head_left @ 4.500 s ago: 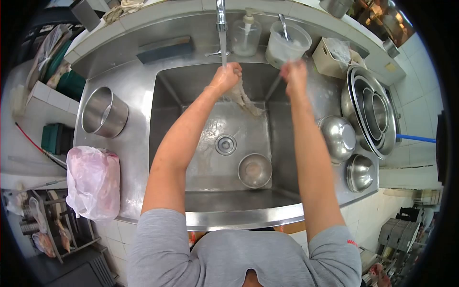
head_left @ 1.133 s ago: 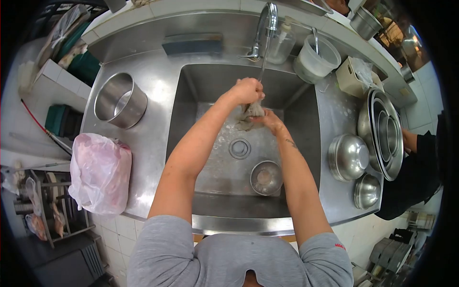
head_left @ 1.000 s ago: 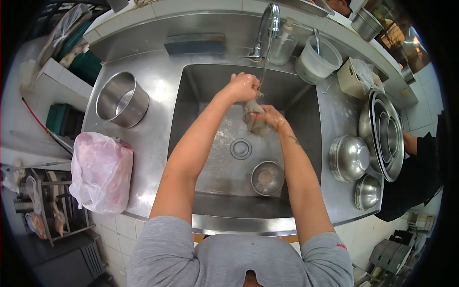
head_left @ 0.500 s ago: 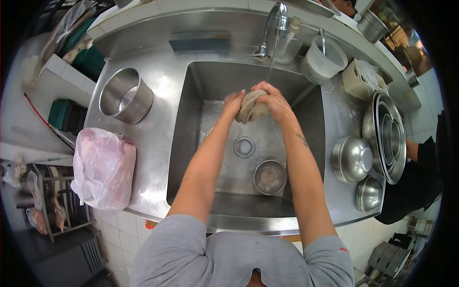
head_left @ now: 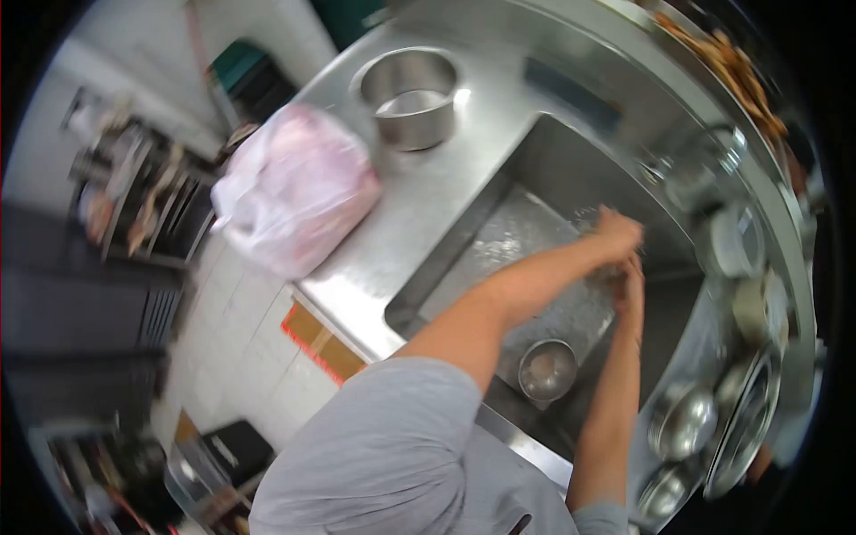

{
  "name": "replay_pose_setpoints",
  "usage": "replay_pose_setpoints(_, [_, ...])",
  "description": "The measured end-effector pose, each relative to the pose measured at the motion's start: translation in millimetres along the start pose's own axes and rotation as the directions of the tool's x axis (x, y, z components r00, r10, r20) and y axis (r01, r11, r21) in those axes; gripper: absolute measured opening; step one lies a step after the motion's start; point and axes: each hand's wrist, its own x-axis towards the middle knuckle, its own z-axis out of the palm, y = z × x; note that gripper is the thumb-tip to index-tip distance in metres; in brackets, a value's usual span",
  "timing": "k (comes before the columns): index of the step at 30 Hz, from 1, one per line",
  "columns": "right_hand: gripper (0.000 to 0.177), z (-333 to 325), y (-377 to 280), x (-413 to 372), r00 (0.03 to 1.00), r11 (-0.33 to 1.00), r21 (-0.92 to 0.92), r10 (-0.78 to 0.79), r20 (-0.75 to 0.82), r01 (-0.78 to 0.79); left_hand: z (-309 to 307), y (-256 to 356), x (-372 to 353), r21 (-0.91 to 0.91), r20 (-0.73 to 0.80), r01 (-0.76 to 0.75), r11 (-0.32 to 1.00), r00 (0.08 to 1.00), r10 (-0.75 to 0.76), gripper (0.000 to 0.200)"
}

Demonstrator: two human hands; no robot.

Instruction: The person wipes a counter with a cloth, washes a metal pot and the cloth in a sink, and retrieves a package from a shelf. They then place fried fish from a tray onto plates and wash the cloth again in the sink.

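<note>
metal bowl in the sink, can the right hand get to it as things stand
Probably yes: the bowl sits uncovered in the sink, and nothing visible blocks the right hand. That hand may first have to part from the left hand, which it appears to meet.

Steel counter (head_left: pixel 423 209): pot (head_left: pixel 417 125), bag (head_left: pixel 299 192), bowls (head_left: pixel 683 419).

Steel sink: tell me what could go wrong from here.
The plastic bag sits at the counter's edge and might fall if bumped. What look like droplets show beside the left hand, so water may splash out. The metal bowl in the sink lies near the right forearm, which might knock it.
</note>
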Motion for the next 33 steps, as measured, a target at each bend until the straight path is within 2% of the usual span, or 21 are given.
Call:
replay_pose_setpoints(1, [0.036,-13.1,13.3,9.6,0.998,0.998,-0.058,0.002,-0.064,-0.005,31.1,-3.3,17.1,-0.294,-0.101,-0.019,0.956,0.995,-0.012,0.025])
replay_pose_setpoints(2, [0.034,-25.5,21.0,24.3,0.979,0.977,-0.191,0.057,-0.194,-0.095,6.0,4.5,12.2,-0.324,0.004,-0.029,0.946,0.999,0.032,0.027])
replay_pose_setpoints(3, [0.031,-74.0,54.6,71.1,0.973,0.976,-0.026,0.215,-0.086,-0.218,-29.4,14.4,-2.5,-0.322,0.057,-0.062,0.945,0.995,0.085,0.027])
replay_pose_setpoints(4, [0.031,-36.6,15.3,37.3,0.967,0.943,0.217,0.255,0.020,-0.253,-22.3,17.1,1.8,-0.324,0.050,-0.089,0.942,0.993,0.111,0.029])
replay_pose_setpoints(5, [0.036,0.0,-12.7,14.4,0.973,0.925,0.316,0.231,-0.026,-0.212,-5.0,21.2,8.9,-0.377,0.002,-0.064,0.924,0.998,0.070,0.031])
replay_pose_setpoints(6, [0.040,22.4,-34.6,-0.1,0.988,0.878,0.455,0.113,0.104,-0.148,2.3,23.7,9.0,-0.374,0.039,-0.085,0.924,0.993,0.108,0.031])
replay_pose_setpoints(8, [0.036,-23.0,0.1,60.9,0.796,0.752,0.609,-0.198,0.572,-0.251,-36.3,25.5,-11.2,-0.467,0.183,-0.060,0.882,0.969,0.163,0.029])
replay_pose_setpoints(9, [0.035,-17.1,-2.1,60.3,0.883,0.839,0.511,-0.084,0.463,-0.187,-32.9,19.2,-5.9,-0.524,0.097,-0.050,0.850,0.988,0.118,0.029])
replay_pose_setpoints(11, [0.033,-5.4,-17.6,53.9,0.985,0.960,0.255,0.074,0.155,-0.113,-18.0,2.8,7.7,-0.632,-0.065,-0.055,0.773,0.998,0.018,0.029])
replay_pose_setpoints(14, [0.036,4.0,-44.9,50.1,0.934,0.962,0.237,0.043,0.353,-0.133,-3.7,-39.6,-2.4,-0.664,-0.211,0.331,0.671,0.777,-0.592,0.027])
replay_pose_setpoints(16, [0.041,22.1,-70.8,20.4,0.941,0.952,0.292,-0.012,0.337,-0.092,89.9,-72.9,6.5,-0.611,-0.289,0.479,0.630,0.606,-0.741,0.025])
replay_pose_setpoints(18, [0.040,37.7,-84.1,3.1,0.976,0.911,0.408,-0.035,0.214,-0.057,101.0,-73.5,2.3,-0.847,-0.148,0.303,0.436,0.654,-0.742,0.028])
replay_pose_setpoints(20, [0.038,27.5,-72.5,15.5,0.973,0.936,0.313,0.099,0.207,-0.162,40.3,-40.8,-19.6,-0.975,0.003,-0.080,-0.206,0.927,-0.376,0.035])
replay_pose_setpoints(22, [0.037,16.4,-34.1,42.2,0.961,0.926,0.302,0.166,0.220,-0.228,42.0,-3.6,-16.3,-0.849,-0.133,0.179,0.498,0.838,-0.530,0.037])
replay_pose_setpoints(23, [0.036,27.9,3.0,52.9,0.755,0.553,0.702,-0.185,0.629,-0.450,24.6,27.1,-29.4,-0.740,-0.208,0.223,0.635,0.821,-0.532,0.032])
replay_pose_setpoints(25, [0.035,29.6,39.0,67.0,0.535,0.194,0.701,-0.520,0.667,-0.686,21.7,38.5,-30.0,-0.654,-0.262,0.205,0.728,0.842,-0.472,0.027])
replay_pose_setpoints(27, [0.036,-14.8,44.1,84.9,0.720,0.494,0.709,-0.213,0.660,-0.504,29.5,33.1,-13.9,-0.545,-0.272,0.234,0.805,0.859,-0.434,0.023])
replay_pose_setpoints(29, [0.036,-48.5,42.4,97.9,0.877,0.767,0.543,0.054,0.477,-0.342,30.5,16.3,9.6,-0.556,-0.127,0.276,0.784,0.904,-0.409,0.020])
replay_pose_setpoints(30, [0.037,-44.2,32.4,81.9,0.928,0.873,0.408,0.120,0.353,-0.269,11.1,15.6,9.4,-0.410,-0.062,0.246,0.878,0.953,-0.297,0.021])
replay_pose_setpoints(32, [0.040,-17.2,1.6,27.8,0.983,0.982,0.072,0.167,0.072,-0.172,-36.7,21.3,-9.4,-0.100,0.121,0.113,0.989,0.988,-0.100,0.025])
replay_pose_setpoints(33, [0.041,-23.8,6.7,29.7,0.978,0.936,0.284,0.195,0.080,-0.210,-34.8,22.0,-7.1,-0.082,0.062,0.119,0.990,0.992,-0.114,0.026])
